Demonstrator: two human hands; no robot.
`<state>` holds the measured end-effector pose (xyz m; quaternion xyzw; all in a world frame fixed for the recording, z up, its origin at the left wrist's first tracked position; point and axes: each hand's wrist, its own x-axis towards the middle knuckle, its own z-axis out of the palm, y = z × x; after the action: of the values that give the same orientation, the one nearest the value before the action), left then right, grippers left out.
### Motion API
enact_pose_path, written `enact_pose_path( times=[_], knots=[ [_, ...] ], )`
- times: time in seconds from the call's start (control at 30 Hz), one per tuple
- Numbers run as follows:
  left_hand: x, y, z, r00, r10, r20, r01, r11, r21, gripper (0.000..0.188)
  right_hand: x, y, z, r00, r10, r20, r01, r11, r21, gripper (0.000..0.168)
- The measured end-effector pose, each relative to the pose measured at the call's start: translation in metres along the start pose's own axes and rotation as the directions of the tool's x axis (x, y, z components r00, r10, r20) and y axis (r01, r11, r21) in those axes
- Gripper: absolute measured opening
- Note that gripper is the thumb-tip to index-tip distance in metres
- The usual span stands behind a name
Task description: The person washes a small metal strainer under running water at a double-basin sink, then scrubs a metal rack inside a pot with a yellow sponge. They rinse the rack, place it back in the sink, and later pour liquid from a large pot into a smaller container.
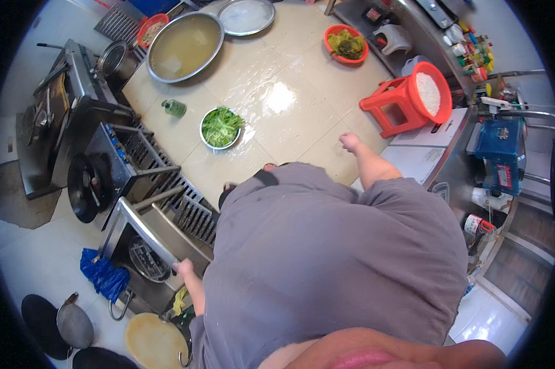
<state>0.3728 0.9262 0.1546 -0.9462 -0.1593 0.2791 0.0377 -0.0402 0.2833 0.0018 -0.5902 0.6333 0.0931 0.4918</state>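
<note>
My left hand (184,267) is at the rim of a stainless-steel sink (144,229); whether it grips the rim or only lies against it is not clear. Inside the sink sits a round metal strainer or basket (149,259). My right hand (349,142) hangs over the tiled floor with its fingers curled and nothing visible in them. Ahead of me on the floor stands a metal bowl of cut green leaves (221,127). A green pump bottle (174,108) is beside it. Right of my right hand, a red plastic stool (388,108) carries a red basin of white grains (429,94), perhaps rice.
The floor tiles (277,94) look wet. Farther off are a large metal basin of cloudy liquid (185,48), a round metal tray (246,17) and a red basket of pickled-looking greens (346,44). A wok (89,188) rests on the left; a blue box (500,143) stands right.
</note>
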Motion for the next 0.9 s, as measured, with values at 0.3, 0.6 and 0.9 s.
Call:
enact_pose_path(
  times=[0.3,0.6,0.9],
  knots=[
    [0.047,-0.010,0.014,0.921,0.259,0.290,-0.265,0.964,-0.020,0.048,-0.044,0.035,0.025,0.980,0.163,0.116,-0.193,0.918,0.345,0.008],
    [0.059,-0.011,0.039,0.877,0.338,0.341,-0.336,0.939,-0.067,0.038,-0.048,0.042,0.058,0.988,0.066,0.138,-0.106,0.947,0.304,0.010],
    [0.061,-0.019,0.043,0.839,0.372,0.398,-0.345,0.928,-0.141,0.031,-0.009,-0.011,0.029,0.991,0.101,0.086,-0.106,0.993,0.058,0.015]
  ],
)
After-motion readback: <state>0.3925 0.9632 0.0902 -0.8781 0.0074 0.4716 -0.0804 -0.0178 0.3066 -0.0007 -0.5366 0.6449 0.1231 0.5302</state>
